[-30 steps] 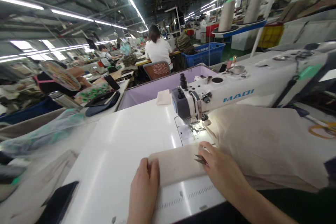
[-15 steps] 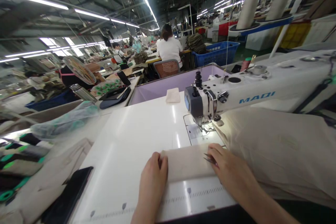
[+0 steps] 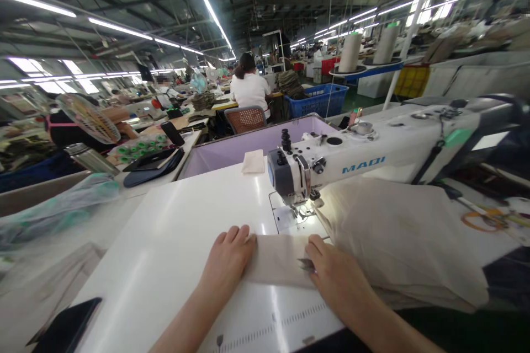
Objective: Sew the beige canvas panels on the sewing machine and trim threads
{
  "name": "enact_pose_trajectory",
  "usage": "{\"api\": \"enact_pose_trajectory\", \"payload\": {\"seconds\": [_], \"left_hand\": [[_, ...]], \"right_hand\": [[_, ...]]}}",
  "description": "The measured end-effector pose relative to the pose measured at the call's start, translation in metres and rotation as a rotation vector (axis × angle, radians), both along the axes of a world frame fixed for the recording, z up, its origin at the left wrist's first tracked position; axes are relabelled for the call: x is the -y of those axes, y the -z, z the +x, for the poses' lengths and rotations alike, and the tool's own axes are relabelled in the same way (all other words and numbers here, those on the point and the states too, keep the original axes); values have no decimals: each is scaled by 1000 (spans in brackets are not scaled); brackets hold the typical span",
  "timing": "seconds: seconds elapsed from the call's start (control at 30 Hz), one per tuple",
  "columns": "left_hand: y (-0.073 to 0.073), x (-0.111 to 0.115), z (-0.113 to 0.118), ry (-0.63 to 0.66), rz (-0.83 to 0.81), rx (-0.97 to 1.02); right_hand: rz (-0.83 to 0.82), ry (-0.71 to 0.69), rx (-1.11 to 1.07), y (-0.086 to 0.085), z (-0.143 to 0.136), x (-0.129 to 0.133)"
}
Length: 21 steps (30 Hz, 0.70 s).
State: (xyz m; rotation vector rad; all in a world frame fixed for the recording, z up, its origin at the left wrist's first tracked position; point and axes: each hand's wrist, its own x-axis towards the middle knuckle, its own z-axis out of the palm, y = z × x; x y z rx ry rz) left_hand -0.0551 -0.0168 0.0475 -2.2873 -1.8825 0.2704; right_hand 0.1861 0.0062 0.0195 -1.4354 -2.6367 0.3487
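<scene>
A folded beige fabric piece (image 3: 275, 259) lies on the white sewing table in front of the sewing machine (image 3: 290, 174). My left hand (image 3: 229, 253) is closed on its left edge, knuckles up. At the right end, my right hand (image 3: 333, 267) holds a pair of thread snips (image 3: 306, 265), whose blades point left over the cloth; those fingers also press on the fabric. The needle and presser foot sit just beyond the fabric. Right of the needle, a large sheer beige cloth (image 3: 397, 237) spreads under the machine arm and hangs toward me.
A small beige fabric square (image 3: 253, 161) lies at the table's far edge, before a lilac-lined bin (image 3: 256, 140). A dark phone-like slab (image 3: 68, 325) is at lower left. Bagged thread spools, a steel flask (image 3: 91, 159) and a fan (image 3: 89, 118) stand left. A co-worker (image 3: 250, 85) sits ahead.
The camera view has turned right, so the scene shifts left. My left hand has rolled over, with its knuckles now raised on the fabric's left edge. My right hand keeps the snips.
</scene>
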Motion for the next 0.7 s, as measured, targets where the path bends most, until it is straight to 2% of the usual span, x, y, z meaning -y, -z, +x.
{"api": "enact_pose_trajectory", "payload": {"seconds": [0.1, 0.27, 0.33, 0.43, 0.57, 0.7], "left_hand": [[-6, -31, 5, -8, -37, 18], [-4, -68, 9, -26, -111, 119], [-3, -69, 12, -52, -88, 143], [-4, -58, 24, -86, -70, 181], [3, -46, 43, -39, -90, 297], [17, -64, 48, -20, -63, 347]], "right_hand": [[-1, 14, 0, 2, 1, 5], [26, 25, -39, 15, 6, 17], [29, 19, -68, 21, 9, 22], [13, -25, -118, 30, 14, 27], [19, -76, -151, 32, 16, 29], [51, -30, -116, 25, 8, 22]]}}
